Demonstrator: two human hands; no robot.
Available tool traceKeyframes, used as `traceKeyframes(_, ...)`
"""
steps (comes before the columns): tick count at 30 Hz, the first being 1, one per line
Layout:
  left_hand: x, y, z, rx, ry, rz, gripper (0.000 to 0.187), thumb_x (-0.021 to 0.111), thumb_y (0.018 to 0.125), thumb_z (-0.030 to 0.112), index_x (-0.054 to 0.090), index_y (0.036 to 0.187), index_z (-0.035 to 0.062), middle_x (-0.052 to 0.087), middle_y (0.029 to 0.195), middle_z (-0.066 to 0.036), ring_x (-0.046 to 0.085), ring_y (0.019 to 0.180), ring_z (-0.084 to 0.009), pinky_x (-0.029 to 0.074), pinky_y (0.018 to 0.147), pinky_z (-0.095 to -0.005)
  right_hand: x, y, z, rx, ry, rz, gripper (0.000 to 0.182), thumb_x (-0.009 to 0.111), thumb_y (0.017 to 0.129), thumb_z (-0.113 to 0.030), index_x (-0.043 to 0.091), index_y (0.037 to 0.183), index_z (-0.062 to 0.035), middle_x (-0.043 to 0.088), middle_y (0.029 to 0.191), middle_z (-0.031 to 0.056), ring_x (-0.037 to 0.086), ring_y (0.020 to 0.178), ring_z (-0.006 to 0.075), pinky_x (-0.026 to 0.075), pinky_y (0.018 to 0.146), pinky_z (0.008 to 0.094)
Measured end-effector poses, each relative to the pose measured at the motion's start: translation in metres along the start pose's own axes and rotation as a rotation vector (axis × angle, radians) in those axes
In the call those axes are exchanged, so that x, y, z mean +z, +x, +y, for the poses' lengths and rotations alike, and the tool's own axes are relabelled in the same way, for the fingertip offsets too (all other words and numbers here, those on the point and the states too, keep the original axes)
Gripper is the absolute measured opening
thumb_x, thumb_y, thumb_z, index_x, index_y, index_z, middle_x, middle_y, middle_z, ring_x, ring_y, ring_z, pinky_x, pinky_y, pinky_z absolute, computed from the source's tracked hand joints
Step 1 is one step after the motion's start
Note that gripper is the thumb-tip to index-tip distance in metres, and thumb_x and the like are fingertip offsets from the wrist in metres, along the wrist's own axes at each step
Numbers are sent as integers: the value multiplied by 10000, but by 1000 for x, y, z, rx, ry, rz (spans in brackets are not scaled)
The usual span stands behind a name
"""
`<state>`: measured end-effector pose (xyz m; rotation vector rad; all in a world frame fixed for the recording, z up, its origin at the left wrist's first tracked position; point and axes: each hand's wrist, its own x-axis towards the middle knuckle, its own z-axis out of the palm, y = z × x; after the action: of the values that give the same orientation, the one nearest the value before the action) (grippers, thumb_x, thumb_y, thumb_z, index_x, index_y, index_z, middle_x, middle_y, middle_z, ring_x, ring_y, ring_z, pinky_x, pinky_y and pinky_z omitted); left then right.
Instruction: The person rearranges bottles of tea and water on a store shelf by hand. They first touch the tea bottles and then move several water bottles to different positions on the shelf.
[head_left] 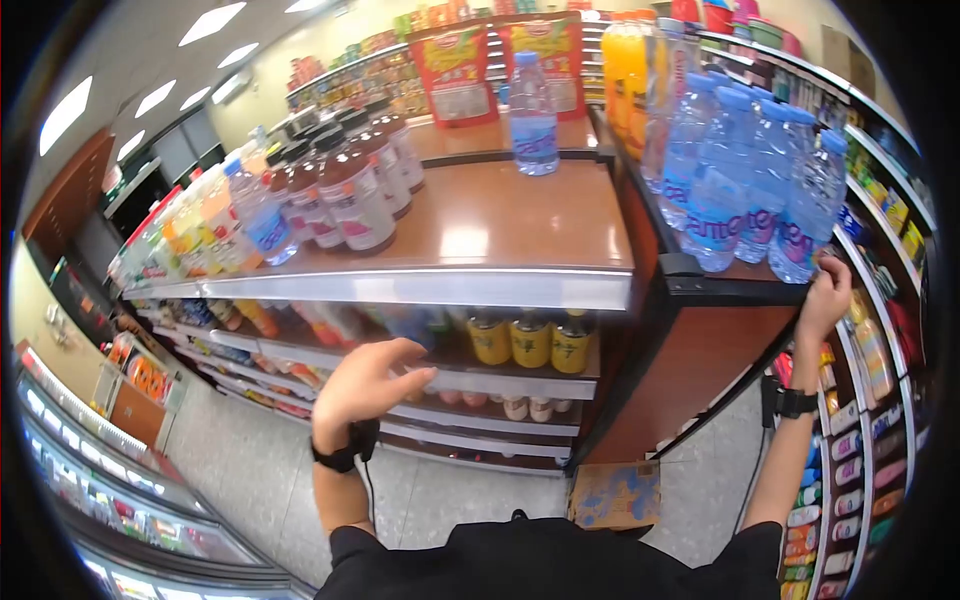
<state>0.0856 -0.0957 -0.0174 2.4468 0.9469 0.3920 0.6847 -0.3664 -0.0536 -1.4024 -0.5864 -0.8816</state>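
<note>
My left hand (372, 385) hovers in front of the shelf unit, below the edge of its top. Its fingers are apart, with nothing in them. My right hand (828, 297) is at the right corner of the dark end stand, its bent fingers against the lower side of a clear water bottle (808, 215) with a blue cap. Part of those fingers is hidden. Beside that bottle stand several more water bottles (722, 185), close together and upright. A single water bottle (533, 120) stands at the back of the brown shelf top (500, 225).
Dark-capped bottles (352, 195) and another water bottle (262, 215) line the shelf top's left side. Red pouches (452, 75) and orange bottles (627, 75) stand behind. Yellow bottles (530, 342) sit one shelf lower. A cardboard box (613, 495) is on the floor.
</note>
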Motion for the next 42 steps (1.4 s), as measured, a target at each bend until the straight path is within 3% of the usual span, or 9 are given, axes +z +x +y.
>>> traceKeyframes(3,-31,10,83,263,-231,122,249,767,891,201,742,1049,10,737,843,-85,659,722,-127,522,675,-280,1,-4,-13,90,17,4,168,527,868,4,686,924,1,685,908,47,612,846,148,483,811,288)
traceKeyframes(6,-65,95,138,554,-130,319,287,744,890,277,737,985,6,729,858,-99,674,751,-172,536,706,-313,2,-4,-18,138,33,1,170,532,863,0,692,920,-6,686,897,48,611,828,146,484,800,289)
traceKeyframes(11,-88,247,197,340,36,466,641,794,827,419,648,1220,-65,740,1020,-175,715,979,-260,546,882,-364,5,-9,-28,93,-14,40,177,520,845,-5,687,902,6,709,914,85,644,838,186,511,802,319)
traceKeyframes(16,-63,301,217,48,45,650,958,836,744,428,383,1431,-62,421,1492,-301,541,1328,-396,510,1044,-438,9,-11,-40,20,-69,89,165,501,806,-2,663,835,21,692,875,133,661,838,273,520,817,371)
traceKeyframes(22,-46,404,139,50,-133,523,826,851,745,362,463,1353,-41,683,1241,-234,669,1188,-328,523,1019,-423,8,-13,-62,4,-82,92,131,491,774,26,622,780,15,657,876,132,636,831,294,505,781,386)
traceKeyframes(30,-75,286,176,67,-21,404,477,804,806,284,657,1094,-67,749,1041,-211,737,1013,-313,571,890,-405,7,-14,-66,28,-40,68,132,480,768,40,610,784,26,650,881,128,634,848,289,497,789,372)
traceKeyframes(34,-103,271,156,66,7,334,351,779,793,266,725,999,-13,754,853,-125,752,767,-209,592,617,-380,7,-14,-61,26,-28,61,139,485,773,27,622,793,31,655,888,133,630,855,291,496,808,374)
traceKeyframes(39,-121,234,154,21,147,477,351,797,793,266,725,997,-10,753,866,-153,755,801,-240,594,768,-374,8,-15,-58,23,-26,73,133,496,787,18,627,797,38,666,897,133,639,864,290,502,823,374)
traceKeyframes(42,-129,242,143,-39,115,438,366,804,800,281,727,1010,-8,757,874,-150,758,805,-246,612,690,-388,8,-15,-62,28,-32,72,140,499,788,14,636,803,38,672,884,132,643,861,293,504,818,376)
